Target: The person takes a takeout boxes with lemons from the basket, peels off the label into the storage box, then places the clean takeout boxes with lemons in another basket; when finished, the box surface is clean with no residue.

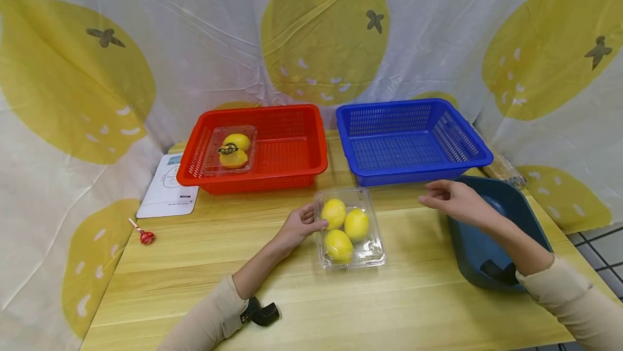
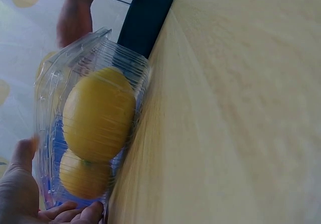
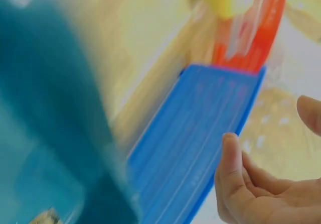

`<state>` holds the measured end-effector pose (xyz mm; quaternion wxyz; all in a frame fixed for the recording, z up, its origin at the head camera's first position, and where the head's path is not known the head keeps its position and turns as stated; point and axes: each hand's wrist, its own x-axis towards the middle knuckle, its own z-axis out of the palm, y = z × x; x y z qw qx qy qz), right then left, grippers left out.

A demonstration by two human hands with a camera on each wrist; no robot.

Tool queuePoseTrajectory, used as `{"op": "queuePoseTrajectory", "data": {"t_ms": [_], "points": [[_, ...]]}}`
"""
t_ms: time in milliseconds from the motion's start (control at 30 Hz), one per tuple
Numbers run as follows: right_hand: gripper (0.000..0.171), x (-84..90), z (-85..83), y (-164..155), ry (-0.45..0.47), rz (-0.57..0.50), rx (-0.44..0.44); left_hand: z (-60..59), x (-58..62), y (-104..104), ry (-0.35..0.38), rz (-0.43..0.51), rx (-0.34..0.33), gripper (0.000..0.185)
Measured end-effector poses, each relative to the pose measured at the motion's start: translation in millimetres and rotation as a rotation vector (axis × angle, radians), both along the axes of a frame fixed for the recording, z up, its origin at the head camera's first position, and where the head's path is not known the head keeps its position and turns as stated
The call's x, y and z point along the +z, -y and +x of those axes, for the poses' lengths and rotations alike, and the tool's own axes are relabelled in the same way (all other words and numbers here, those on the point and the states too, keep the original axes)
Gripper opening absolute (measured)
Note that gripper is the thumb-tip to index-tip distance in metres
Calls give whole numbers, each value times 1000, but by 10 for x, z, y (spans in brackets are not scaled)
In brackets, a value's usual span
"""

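A clear plastic clamshell box (image 1: 349,227) with three lemons (image 1: 356,224) sits on the wooden table (image 1: 194,264) in front of the baskets. My left hand (image 1: 303,225) touches its left side with thumb and fingers; the left wrist view shows the box (image 2: 90,118) close up, its lemons (image 2: 98,120) inside and my fingertips (image 2: 75,213) at its edge. My right hand (image 1: 448,196) hovers with loose fingers, holding nothing, just in front of the blue basket (image 1: 409,139). In the blurred right wrist view its fingers (image 3: 235,174) lie beside the basket wall (image 3: 200,133).
A red basket (image 1: 258,145) at the back left holds a closed clamshell box with lemons (image 1: 233,150). A dark teal bin (image 1: 491,232) stands at the table's right edge. A white card (image 1: 170,189) and a red lollipop (image 1: 145,236) lie at the left.
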<state>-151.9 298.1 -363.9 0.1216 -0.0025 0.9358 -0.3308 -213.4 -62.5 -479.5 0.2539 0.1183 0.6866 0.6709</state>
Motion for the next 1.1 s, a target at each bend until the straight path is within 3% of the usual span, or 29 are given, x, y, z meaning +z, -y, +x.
{"op": "queuePoseTrajectory", "data": {"t_ms": [200, 367, 700, 1100], "points": [[68, -75, 101, 298, 33, -126, 4, -9, -9, 3, -3, 7, -4, 78], [67, -290, 152, 547, 72, -217, -28, -3, -17, 15, 0, 5, -13, 79], [65, -693, 18, 748, 156, -395, -79, -8, -9, 15, -3, 7, -23, 79], [65, -849, -97, 784, 233, -510, 3, -2, -32, -2, -14, -2, -33, 80]]}}
